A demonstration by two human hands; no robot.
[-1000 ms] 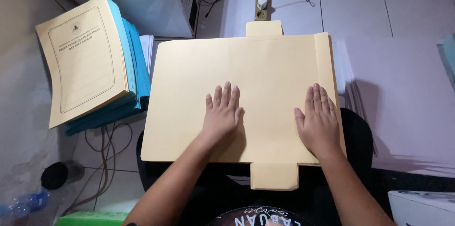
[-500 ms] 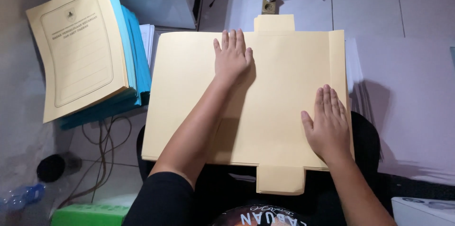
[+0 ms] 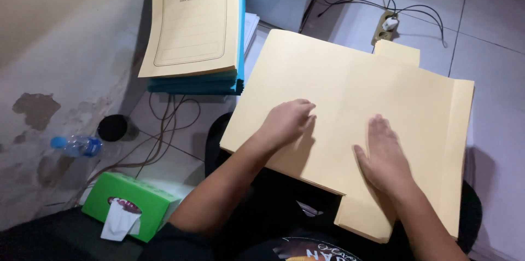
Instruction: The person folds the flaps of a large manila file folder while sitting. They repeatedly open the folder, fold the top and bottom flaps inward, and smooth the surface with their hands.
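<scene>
A large cream folder [image 3: 339,80] with tabs at its far and near edges lies open flat across my lap. My left hand [image 3: 287,121] rests on its left-middle part, fingers curled down against the card. My right hand [image 3: 385,160] lies flat on the folder nearer to me, fingers together and pointing away. Neither hand holds anything; both press on the folder's surface.
A stack of cream and blue folders [image 3: 194,31] sits at the upper left. A green tissue box [image 3: 128,206], a plastic bottle [image 3: 76,145] and a dark round object [image 3: 112,127] lie on the tiled floor at left. A power strip [image 3: 386,25] with cables is beyond the folder.
My left hand has drawn back from the folder's far edge to its middle and curled its fingers. The view has swung left, so the folder now looks tilted.
</scene>
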